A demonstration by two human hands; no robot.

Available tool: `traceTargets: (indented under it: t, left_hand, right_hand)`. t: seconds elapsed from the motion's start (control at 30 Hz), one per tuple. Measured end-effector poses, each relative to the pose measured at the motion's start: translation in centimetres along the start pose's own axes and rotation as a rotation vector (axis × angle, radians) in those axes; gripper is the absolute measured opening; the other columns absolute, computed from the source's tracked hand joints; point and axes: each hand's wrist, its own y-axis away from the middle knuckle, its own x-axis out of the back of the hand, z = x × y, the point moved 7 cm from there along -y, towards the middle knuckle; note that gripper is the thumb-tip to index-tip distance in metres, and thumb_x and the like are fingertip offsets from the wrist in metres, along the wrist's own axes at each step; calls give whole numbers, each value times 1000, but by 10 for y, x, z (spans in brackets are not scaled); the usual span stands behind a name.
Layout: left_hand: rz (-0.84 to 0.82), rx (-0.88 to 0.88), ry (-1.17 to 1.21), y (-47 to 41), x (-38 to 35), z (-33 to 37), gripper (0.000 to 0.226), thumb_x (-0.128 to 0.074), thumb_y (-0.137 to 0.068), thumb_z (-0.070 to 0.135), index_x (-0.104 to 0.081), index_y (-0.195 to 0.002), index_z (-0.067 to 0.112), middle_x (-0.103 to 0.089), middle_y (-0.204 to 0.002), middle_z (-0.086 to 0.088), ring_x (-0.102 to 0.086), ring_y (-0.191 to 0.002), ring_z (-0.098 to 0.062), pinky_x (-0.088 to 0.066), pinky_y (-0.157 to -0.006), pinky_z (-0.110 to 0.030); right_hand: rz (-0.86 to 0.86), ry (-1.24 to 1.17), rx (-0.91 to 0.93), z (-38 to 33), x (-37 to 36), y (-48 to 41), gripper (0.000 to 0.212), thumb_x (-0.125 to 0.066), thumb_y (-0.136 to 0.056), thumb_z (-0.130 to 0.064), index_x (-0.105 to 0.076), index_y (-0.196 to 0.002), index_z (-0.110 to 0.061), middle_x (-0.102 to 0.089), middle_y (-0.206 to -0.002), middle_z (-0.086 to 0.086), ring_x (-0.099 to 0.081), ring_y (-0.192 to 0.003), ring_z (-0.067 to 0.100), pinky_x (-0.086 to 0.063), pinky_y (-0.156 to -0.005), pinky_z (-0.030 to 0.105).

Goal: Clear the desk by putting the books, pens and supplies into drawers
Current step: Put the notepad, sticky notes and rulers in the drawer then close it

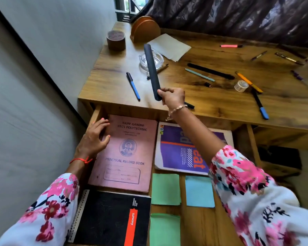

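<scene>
Two hands at work: right hand (172, 97) pinches one end of a long flat black ruler (152, 71), lifted above the wooden desk's (220, 102) front edge. Left hand (94, 139), fingers spread, rests on the pink record book (126, 153) in the open drawer (199, 226). Next: lower the ruler into the drawer's bare wood.

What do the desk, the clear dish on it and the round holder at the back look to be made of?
Desk: wood or wood-look laminate, matte, with visible grain. Clear dish: probably glass, thick, transparent, glinting. Round holder: looks like brown leather or leatherette, smooth with a soft sheen; hard to tell which.
</scene>
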Motion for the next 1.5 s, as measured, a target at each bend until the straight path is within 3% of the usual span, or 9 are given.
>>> traceTargets:
  t: [0.1,0.17,0.4,0.6,0.7,0.93,1.37,1.43,1.5]
  left_hand:
    - [-35,-14,-31,-1,-4,1,45,-70,-72,-5,-59,-115,-5,-55,-128,-22,-46,-127,-33,-30,-110,-52]
    - [-53,-38,-69,-1,-6,1,45,-71,-71,-5,-60,-114,-6,-57,-126,-23,-47,-126,-34,-30,-110,-52]
    - [-81,-39,137,35,-36,62,48,-68,-77,-4,-53,-122,-2,-51,-130,-21,-44,-128,-32,-27,-108,-29]
    - [-312,-62,449,83,-103,176,48,-66,-83,6,-49,-128,3,-52,-131,-12,-55,-107,-24,-41,-96,-16]
    - [-455,-168,470,110,-135,224,52,-66,-84,12,-46,-132,7,-50,-135,-8,-48,-124,-20,-32,-105,-19]
    - [-707,-298,341,155,-187,264,64,-60,-88,27,-28,-144,19,-29,-152,0,-22,-141,-10,-18,-109,-15]
    - [-727,-273,264,159,-191,250,65,-57,-90,31,-24,-145,21,-22,-155,1,-21,-142,-14,-26,-110,-24]
    - [-698,-274,263,152,-187,244,65,-58,-89,30,-26,-145,19,-23,-154,1,-21,-142,-13,-26,-109,-23]
    - [-665,-287,263,143,-180,239,64,-60,-89,28,-29,-144,17,-26,-153,0,-21,-142,-13,-24,-109,-21]
  right_hand:
    - [-180,-51,-101,29,52,39,16,-65,-81,1,-65,-97,2,-57,-69,6,-48,-55,14,-42,-49,22]
    - [-264,50,-142,59,93,68,10,-64,-80,4,-64,-82,-6,-56,-67,8,-51,-54,15,-44,-50,23]
    - [-334,262,-448,178,214,174,18,-61,-77,15,-59,-73,-2,-62,-48,-4,-56,-36,2,-48,-41,14]
    - [-199,142,-660,228,245,240,12,-62,-76,13,-62,-78,1,-63,-72,9,-65,-55,12,-54,-47,18]
    - [-86,153,-703,243,254,254,9,-64,-76,12,-62,-83,7,-63,-76,11,-63,-59,19,-53,-46,18]
    - [34,170,-845,269,269,262,20,-60,-78,17,-56,-70,-2,-59,-74,13,-60,-57,22,-53,-40,23]
    - [96,553,-668,270,285,251,25,-65,-78,9,-58,-57,-4,-58,-56,7,-53,-45,11,-39,-43,21]
    - [81,659,-636,266,285,245,10,-69,-77,3,-63,-70,0,-63,-66,9,-60,-56,13,-45,-51,23]
    - [21,777,-632,260,283,241,14,-74,-74,-6,-64,-82,0,-65,-80,9,-63,-72,15,-50,-62,23]
